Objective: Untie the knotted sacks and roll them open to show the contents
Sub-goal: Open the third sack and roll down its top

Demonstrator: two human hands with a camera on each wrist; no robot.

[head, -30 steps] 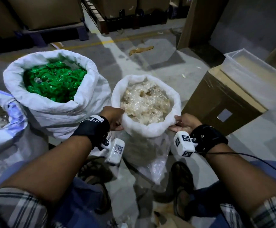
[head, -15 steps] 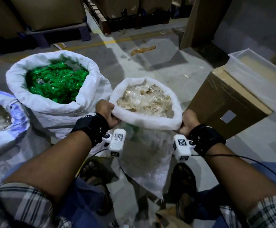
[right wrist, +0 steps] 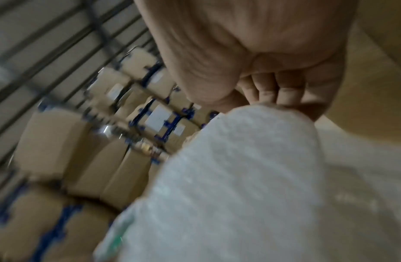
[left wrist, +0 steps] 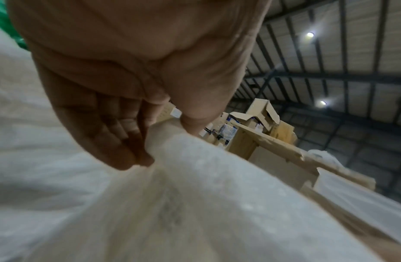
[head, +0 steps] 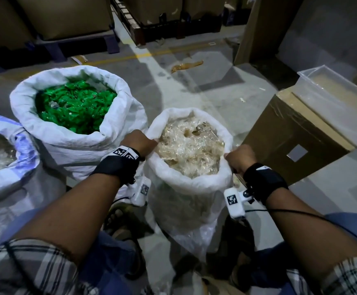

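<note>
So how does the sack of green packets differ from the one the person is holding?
The green-packet sack is wider and stands untouched on the floor; the clear-wrapper sack is narrower, and the left hand and right hand grip its rim on either side. The first holds bright green packets, the second pale clear-wrapped pieces. Both are white woven sacks, untied, with rims rolled down to show the contents.

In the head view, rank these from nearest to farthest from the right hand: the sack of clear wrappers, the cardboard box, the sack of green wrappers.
From the right hand:
1. Sack of clear wrappers, gripped at its rolled rim.
2. Cardboard box, just to the hand's right.
3. Sack of green wrappers, far left, beyond the left hand.
</note>
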